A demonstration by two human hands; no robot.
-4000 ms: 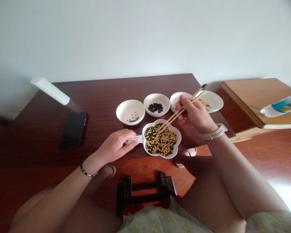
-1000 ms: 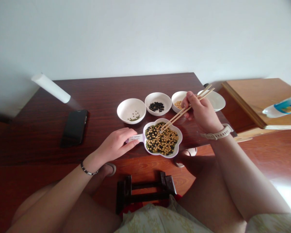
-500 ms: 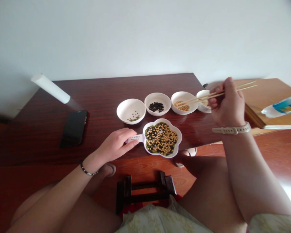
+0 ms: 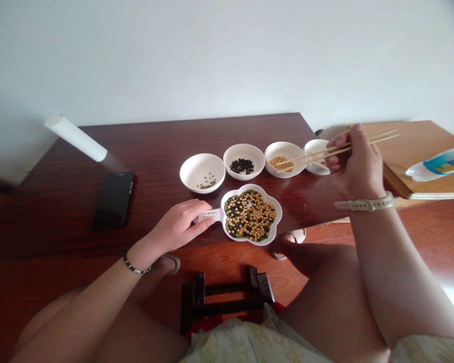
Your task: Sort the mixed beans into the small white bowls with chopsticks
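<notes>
Hugging the counter's [image 4: 166, 146] near edge, a scalloped white dish [image 4: 279, 207] of mixed beans [image 4: 251, 218] stands well apart from the phone [image 4: 112, 201], left hand [image 4: 181, 224] pinching its handle [image 4: 217, 214], right hand [image 4: 355, 164] pinching chopsticks [image 4: 310, 158].

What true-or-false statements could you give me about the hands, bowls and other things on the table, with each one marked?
1. The right hand holds a pair of chopsticks. True.
2. The left hand is lifted clear of everything. False: it holds the handle of the flower-shaped dish.
3. The lower tips of the chopsticks reach over the bowl of yellow beans. True.
4. The leftmost bowl is filled to the brim. False: it has only a scattering of small green beans in it.
5. The phone lies on the table, to the left of the bowls. True.
6. The flower-shaped dish holds beans of just one colour. False: yellow, black and green are mixed together.
</notes>
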